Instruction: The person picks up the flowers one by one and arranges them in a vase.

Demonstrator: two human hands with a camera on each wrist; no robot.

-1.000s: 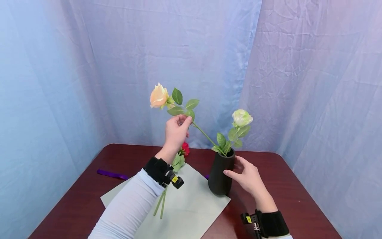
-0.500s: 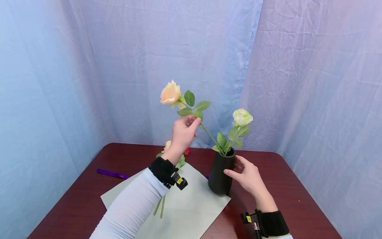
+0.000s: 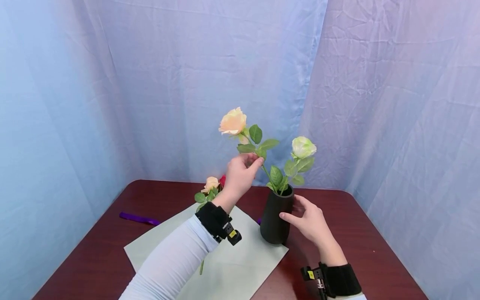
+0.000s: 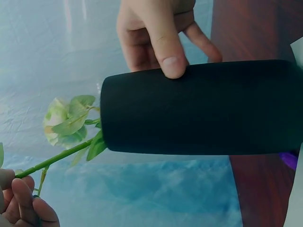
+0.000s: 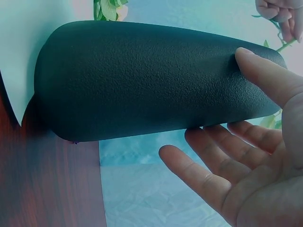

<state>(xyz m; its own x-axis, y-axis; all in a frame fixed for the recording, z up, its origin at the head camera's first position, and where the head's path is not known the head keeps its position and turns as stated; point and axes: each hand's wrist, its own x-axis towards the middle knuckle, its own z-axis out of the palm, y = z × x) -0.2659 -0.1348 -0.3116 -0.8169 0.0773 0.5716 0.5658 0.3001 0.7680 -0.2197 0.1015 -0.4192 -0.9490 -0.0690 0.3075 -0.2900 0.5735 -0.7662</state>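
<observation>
My left hand [image 3: 241, 173] pinches the green stem of a peach rose [image 3: 233, 121] just below its leaves. That stem slants down into the mouth of a black vase [image 3: 275, 218], which stands upright on a corner of the pale paper. A white-green rose [image 3: 303, 147] leans to the right out of the same vase. My right hand [image 5: 255, 175] holds the vase from its right side, thumb on the near face and some fingertips touching behind. In the left wrist view, the left fingers [image 4: 45, 213] show at the stem; the stem's lower end is hidden inside the vase.
On the pale green paper [image 3: 240, 266] lie another peach rose [image 3: 211, 183] and a red rose [image 3: 223, 180], partly hidden by the left forearm. A purple ribbon [image 3: 139, 218] runs at the left of the dark red table [image 3: 90, 258]. Curtains hang behind.
My left hand has moved right and slightly down, bringing the peach rose nearer to upright above the vase. The right hand and vase have stayed almost still.
</observation>
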